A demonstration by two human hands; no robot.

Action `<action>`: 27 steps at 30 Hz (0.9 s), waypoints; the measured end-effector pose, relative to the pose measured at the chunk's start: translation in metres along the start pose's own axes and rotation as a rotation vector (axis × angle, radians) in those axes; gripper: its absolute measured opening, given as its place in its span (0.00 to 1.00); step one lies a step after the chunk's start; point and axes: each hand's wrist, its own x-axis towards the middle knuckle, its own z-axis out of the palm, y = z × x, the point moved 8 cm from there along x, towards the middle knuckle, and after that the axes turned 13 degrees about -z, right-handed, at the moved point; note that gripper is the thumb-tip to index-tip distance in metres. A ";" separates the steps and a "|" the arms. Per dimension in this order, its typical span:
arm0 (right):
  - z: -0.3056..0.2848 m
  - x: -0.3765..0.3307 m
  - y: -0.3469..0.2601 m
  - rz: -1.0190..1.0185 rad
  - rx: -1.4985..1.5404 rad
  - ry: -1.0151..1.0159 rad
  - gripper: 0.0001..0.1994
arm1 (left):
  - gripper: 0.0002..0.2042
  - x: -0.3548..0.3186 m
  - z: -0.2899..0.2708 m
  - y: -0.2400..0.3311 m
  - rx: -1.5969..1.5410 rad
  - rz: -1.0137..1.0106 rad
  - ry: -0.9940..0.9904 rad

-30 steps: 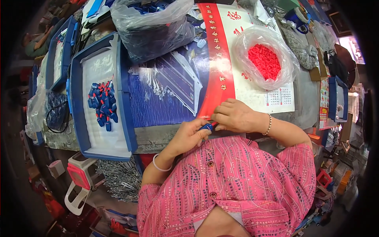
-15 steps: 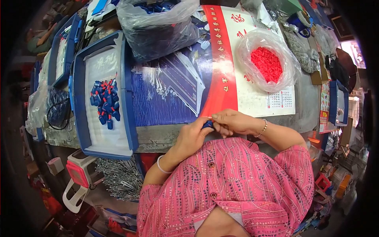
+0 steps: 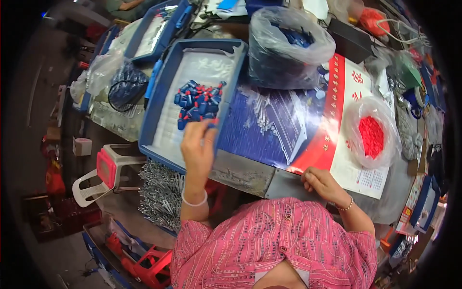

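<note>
Your left hand (image 3: 196, 150) is left of centre in the frame, above the near end of the blue tray (image 3: 234, 82). Its fingers point toward the top of the frame, with the thumb on the right-hand side. A blue-and-red bit (image 3: 212, 125) shows at the fingertips; the area is blurred, so you cannot tell whether it is pinched, merely touched or lying behind them.

The blue-and-red parts (image 3: 197, 100) lie in a loose pile on the white liner (image 3: 166, 132) in the tray. The pile is directly above your left hand in the frame, its lower edge just beside the fingers.

Your right hand (image 3: 321, 184) is right of centre, at the near edge of the table, well apart from the pile. Its fingers are curled inward; you cannot tell whether they enclose anything. The poster (image 3: 284, 127) lies just above it in the frame.

At the right of the frame, a clear bag (image 3: 355, 113) holds red pieces (image 3: 370, 137) and sits on the poster, above and to the right of your right hand. At upper centre, a larger bag (image 3: 276, 70) holds dark blue pieces (image 3: 296, 37). At lower left, metal rods (image 3: 161, 197) are bundled below the tray, beside a stool (image 3: 106, 168) with a pink seat.
</note>
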 end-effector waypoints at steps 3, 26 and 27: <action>0.012 0.007 -0.014 -0.051 -0.143 -0.071 0.14 | 0.11 0.029 -0.030 -0.038 0.158 -0.053 0.079; -0.152 0.145 -0.200 -0.610 -0.814 0.419 0.06 | 0.07 -0.104 0.095 0.033 -0.392 0.044 -0.630; -0.155 0.168 -0.199 -0.611 -0.876 0.377 0.07 | 0.07 -0.108 0.100 0.031 -0.407 0.031 -0.660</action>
